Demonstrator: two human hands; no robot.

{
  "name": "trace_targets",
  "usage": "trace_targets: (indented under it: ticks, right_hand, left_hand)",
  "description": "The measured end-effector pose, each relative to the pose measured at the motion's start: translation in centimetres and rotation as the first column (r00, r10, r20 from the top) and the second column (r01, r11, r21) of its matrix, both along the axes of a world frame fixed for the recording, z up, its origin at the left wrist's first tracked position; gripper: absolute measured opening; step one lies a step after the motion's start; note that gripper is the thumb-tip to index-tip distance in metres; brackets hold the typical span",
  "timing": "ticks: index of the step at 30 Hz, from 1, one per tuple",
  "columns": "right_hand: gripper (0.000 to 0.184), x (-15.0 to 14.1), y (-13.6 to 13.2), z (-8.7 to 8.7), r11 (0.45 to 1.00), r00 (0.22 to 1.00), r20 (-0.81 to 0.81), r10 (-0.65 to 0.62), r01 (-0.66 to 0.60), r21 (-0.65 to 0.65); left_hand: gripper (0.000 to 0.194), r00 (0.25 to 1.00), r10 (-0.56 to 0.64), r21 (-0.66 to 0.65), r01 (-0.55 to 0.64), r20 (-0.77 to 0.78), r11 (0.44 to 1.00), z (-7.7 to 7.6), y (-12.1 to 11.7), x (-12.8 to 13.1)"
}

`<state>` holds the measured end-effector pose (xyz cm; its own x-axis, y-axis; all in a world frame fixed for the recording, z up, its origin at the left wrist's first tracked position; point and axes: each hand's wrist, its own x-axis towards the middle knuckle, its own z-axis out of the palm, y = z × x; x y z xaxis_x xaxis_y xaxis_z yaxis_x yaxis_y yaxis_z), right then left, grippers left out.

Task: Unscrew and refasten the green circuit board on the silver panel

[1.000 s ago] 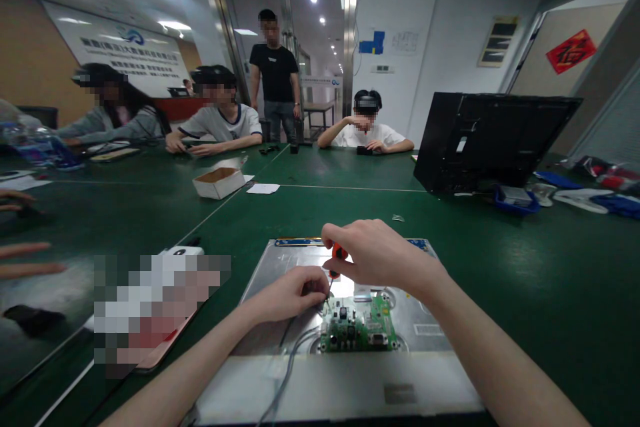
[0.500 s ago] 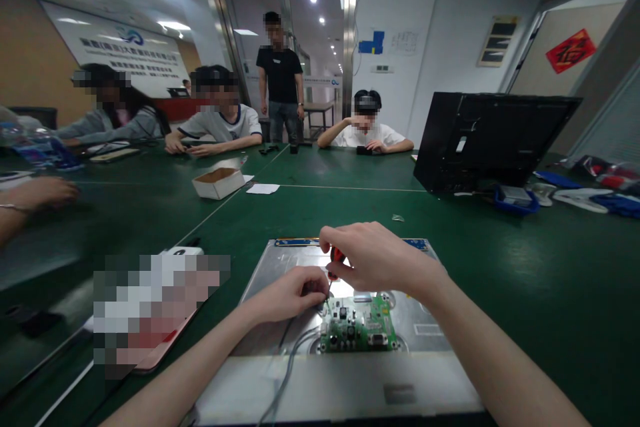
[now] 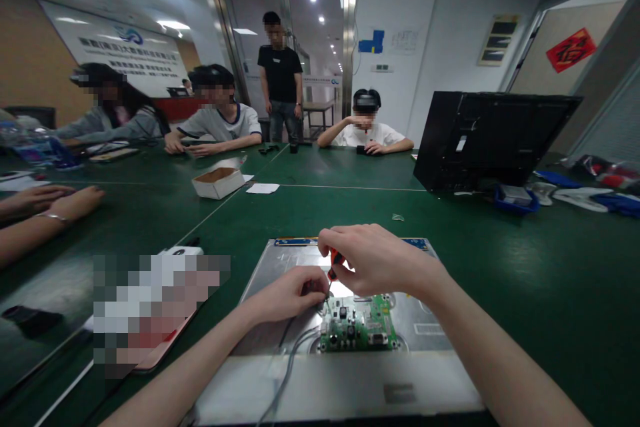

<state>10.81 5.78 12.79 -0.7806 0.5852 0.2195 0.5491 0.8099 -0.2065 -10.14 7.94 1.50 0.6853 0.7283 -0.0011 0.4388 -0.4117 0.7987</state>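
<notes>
A red-and-black-handled screwdriver is in my right hand, its shaft slanting down to the upper left corner of a green circuit board. Close to the screwdriver's tip, my left hand has its fingers pinched at that corner; whatever they grip is hidden. The board sits on a silver metal panel lying flat in front of me. Grey cables run from the board's left side toward the panel's near edge. A blue strip board lines the far edge.
A pixelated phone-like object lies left of the panel, by cables. Beyond stand a white box and a black monitor. A blue tray is beside the monitor. Another person's hands rest at the left; several people are across the table.
My right hand has shifted very slightly, still on the screwdriver; my left hand stays put. At the left, the neighbour's hands have moved farther into view.
</notes>
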Motion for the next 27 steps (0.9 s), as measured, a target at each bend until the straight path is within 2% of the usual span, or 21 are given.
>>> trace_targets:
  ticks: [8,15,19,27]
  right_hand:
    - [0.014,-0.24,0.51,-0.09,0.994,0.994,0.043,-0.098,0.096,0.044]
    - [0.021,0.11,0.0,0.16,1.0,1.0,0.01,0.0,0.0,-0.013]
    - [0.022,0.13,0.0,0.1,1.0,1.0,0.01,0.0,0.0,-0.009]
    - [0.015,-0.29,0.43,-0.11,0.988,0.99,0.052,-0.131,0.127,0.086]
  left_hand:
    - [0.008,0.997,0.04,0.019,-0.039,-0.059,0.999,0.06,-0.11,-0.01]
    - [0.007,1.0,0.024,0.013,-0.024,-0.015,1.0,0.07,-0.1,0.05]
    - [0.007,1.0,0.014,-0.003,-0.014,-0.005,1.0,0.35,-0.21,0.16]
    - [0.008,0.998,0.025,0.007,-0.024,-0.063,1.0,0.32,-0.22,0.07]
